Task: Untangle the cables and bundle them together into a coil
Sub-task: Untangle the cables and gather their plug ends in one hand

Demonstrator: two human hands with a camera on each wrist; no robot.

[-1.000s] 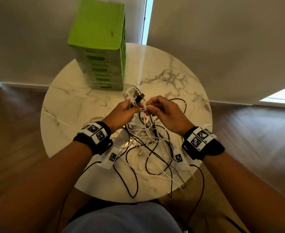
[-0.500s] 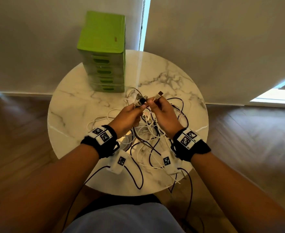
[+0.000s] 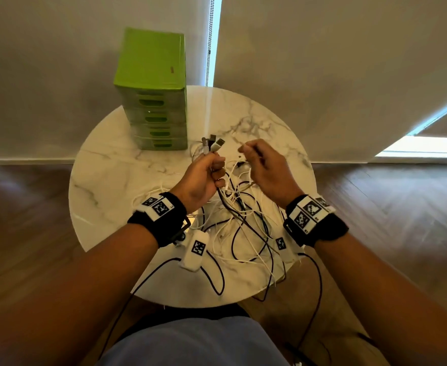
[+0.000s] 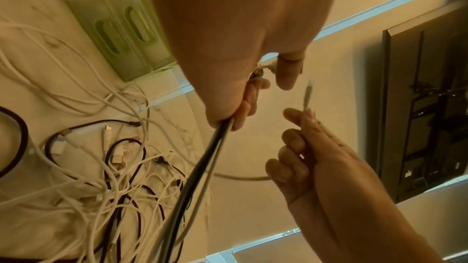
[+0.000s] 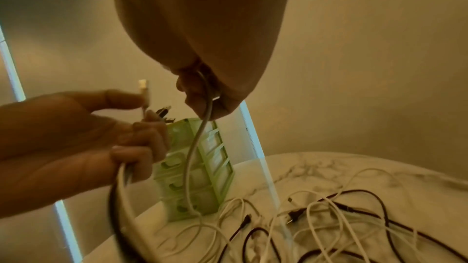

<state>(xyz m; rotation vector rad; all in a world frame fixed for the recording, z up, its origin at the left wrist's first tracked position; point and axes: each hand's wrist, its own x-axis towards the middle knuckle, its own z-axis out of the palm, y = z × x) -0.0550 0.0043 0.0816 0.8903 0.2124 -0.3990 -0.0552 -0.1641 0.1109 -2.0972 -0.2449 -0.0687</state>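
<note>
A tangle of white and black cables lies on the round marble table. My left hand is raised over it and grips a bundle of cable ends, with several plugs sticking up out of the fist. My right hand is just to its right, a small gap between the two. It pinches one thin white cable near its plug, and the cable hangs down into the tangle. Loops reach over the table's near edge.
A green drawer unit stands at the back left of the table, close behind my left hand. White tagged boxes hang below both wrists. Wood floor surrounds the table. A dark screen hangs on the wall.
My hands were together on the plug ends; they have drawn apart. The right hand moved right with one white cable, and the left keeps the bundle.
</note>
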